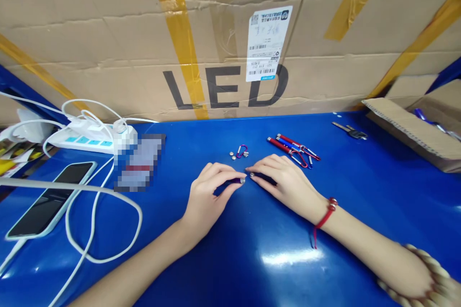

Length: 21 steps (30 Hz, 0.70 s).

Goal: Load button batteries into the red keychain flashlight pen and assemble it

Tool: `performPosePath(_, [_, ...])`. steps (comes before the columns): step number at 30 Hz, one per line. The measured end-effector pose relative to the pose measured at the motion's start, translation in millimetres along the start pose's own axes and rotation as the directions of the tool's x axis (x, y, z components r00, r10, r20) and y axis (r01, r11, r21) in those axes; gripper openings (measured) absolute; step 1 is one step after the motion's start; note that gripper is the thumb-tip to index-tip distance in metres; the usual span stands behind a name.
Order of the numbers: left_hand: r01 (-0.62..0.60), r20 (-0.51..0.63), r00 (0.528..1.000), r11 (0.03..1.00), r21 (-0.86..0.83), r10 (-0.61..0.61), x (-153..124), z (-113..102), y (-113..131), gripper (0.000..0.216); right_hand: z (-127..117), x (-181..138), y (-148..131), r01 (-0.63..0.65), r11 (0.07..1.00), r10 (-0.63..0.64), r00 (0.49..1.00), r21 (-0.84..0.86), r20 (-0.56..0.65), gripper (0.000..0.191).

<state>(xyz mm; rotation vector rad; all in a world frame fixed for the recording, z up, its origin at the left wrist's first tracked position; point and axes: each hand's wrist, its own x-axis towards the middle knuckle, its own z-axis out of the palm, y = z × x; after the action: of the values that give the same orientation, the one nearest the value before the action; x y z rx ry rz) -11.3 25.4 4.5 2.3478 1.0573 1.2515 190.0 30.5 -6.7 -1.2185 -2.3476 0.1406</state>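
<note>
My left hand (212, 182) pinches a small dark purple tube (242, 181) between thumb and fingers, its silver open-looking end facing right. Most of the tube is hidden by the fingers. Just across from that end, my right hand (284, 177) grips a tiny round silver button cell (251, 174) at its fingertips. The two are close but apart. Beyond the hands lie several loose button cells (234, 157) beside a purple-red carabiner (242, 151) with a small silver end piece. Farther right rest red and blue pen-shaped keychain flashlights (284, 144) with carabiners.
A white power strip (82, 141) with cables stands at the left, near a charging phone (52, 201) and a pixelated flat item (140, 163). Keys (349, 130) lie at the right, before an open cardboard box (410, 129). A large carton (126, 33) walls off the back.
</note>
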Motion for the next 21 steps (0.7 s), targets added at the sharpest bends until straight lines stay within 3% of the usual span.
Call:
performPosePath(6, [0.041, 0.019, 0.999, 0.998, 0.054, -0.042, -1.2, 6.0, -1.7, 0.014, -1.3, -0.6, -3.7, -0.065, 0.986, 0.063, 0.998, 0.153, 0.019, 0.015])
performPosePath(13, [0.078, 0.166, 0.982, 0.991, 0.105, -0.095, -5.3, 8.1, -8.4, 0.024, -5.7, -1.6, -9.0, -0.099, 0.981, 0.089, 0.994, 0.17, 0.065, 0.015])
performPosePath(17, [0.058, 0.265, 0.959, 0.987, 0.151, -0.097, -7.3, 8.4, -11.5, 0.024, -6.9, -1.7, -6.4, -0.118, 0.985, 0.109, 0.991, 0.129, 0.074, 0.016])
performPosePath(21, [0.03, 0.285, 0.955, 0.983, 0.183, -0.082, -6.1, 8.6, -12.2, 0.02, -10.6, -2.1, 1.0, -0.029, 0.999, 0.03, 0.999, -0.034, 0.028, 0.016])
